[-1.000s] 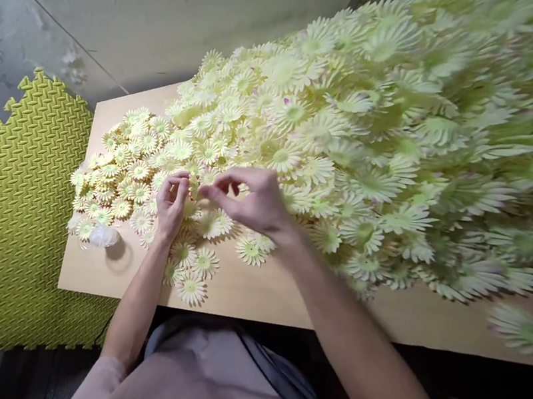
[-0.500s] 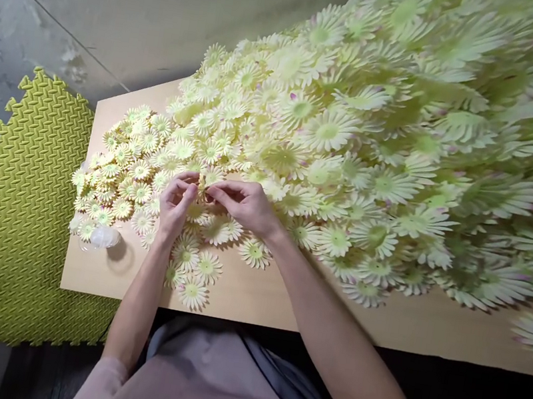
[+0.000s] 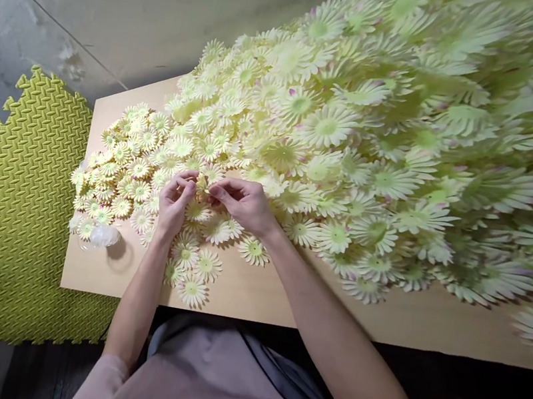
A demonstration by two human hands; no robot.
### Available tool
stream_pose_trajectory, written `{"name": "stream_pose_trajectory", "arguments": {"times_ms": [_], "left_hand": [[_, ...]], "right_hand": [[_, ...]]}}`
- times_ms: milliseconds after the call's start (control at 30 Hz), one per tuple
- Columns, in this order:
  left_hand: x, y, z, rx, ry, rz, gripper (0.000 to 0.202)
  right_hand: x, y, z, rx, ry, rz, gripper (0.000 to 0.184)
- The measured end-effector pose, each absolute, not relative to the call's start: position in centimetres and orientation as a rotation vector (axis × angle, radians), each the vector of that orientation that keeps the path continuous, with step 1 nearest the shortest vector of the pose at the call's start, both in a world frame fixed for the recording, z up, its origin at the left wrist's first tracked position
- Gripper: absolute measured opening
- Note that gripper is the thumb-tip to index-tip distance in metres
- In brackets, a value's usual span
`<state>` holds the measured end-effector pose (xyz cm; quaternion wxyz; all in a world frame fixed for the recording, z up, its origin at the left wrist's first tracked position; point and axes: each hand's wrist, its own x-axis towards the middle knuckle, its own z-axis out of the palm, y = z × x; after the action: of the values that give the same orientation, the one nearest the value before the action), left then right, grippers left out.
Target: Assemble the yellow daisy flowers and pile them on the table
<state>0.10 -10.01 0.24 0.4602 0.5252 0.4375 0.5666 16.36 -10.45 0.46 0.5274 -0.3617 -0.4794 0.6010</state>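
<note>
My left hand (image 3: 176, 200) is closed on a small pale yellow artificial flower (image 3: 202, 185), pinching it between thumb and fingers at the near side of a big heap. From the right, my right hand (image 3: 244, 204) pinches at the same flower, its fingertips pressed together. Exactly what the right fingertips grip is too small to make out. Around both hands lie many loose cream-and-green daisy heads (image 3: 328, 127). A few single daisy heads (image 3: 192, 290) lie between my forearms, close to the table's front edge.
The heap of flowers covers much of the wooden table (image 3: 251, 295) and rises high at the right. A small clear plastic cup (image 3: 103, 236) stands at the left. A yellow foam mat (image 3: 15, 220) lies beyond the table's left edge, and a stained wall (image 3: 176, 3) stands behind.
Both hands stay in nearly the same place, with the fingers shifting slightly on the held flower. The flower shows a little more between the fingertips.
</note>
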Motion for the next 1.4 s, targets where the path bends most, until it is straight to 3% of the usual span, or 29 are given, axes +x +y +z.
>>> {"name": "stream_pose_trajectory", "arguments": {"times_ms": [400,800,1100,1400], "left_hand": [[0.0,-9.8,-0.2,1.147,1.069,1.351,0.029],[0.6,-10.2,1.0,1.382,1.086,1.345,0.026],[0.7,-10.2,1.0,1.396,1.093,1.365,0.027],[0.4,-10.3,0.6,1.287,1.105,1.247,0.032]], "right_hand": [[16.9,-10.4,0.8,-0.866,-1.191,1.304,0.034],[16.4,-10.9,0.9,-1.007,-1.457,1.088,0.023],[16.7,-10.9,0.6,-1.005,-1.228,1.229,0.017],[16.6,-10.8,0.7,-0.909,-1.147,1.346,0.028]]}}
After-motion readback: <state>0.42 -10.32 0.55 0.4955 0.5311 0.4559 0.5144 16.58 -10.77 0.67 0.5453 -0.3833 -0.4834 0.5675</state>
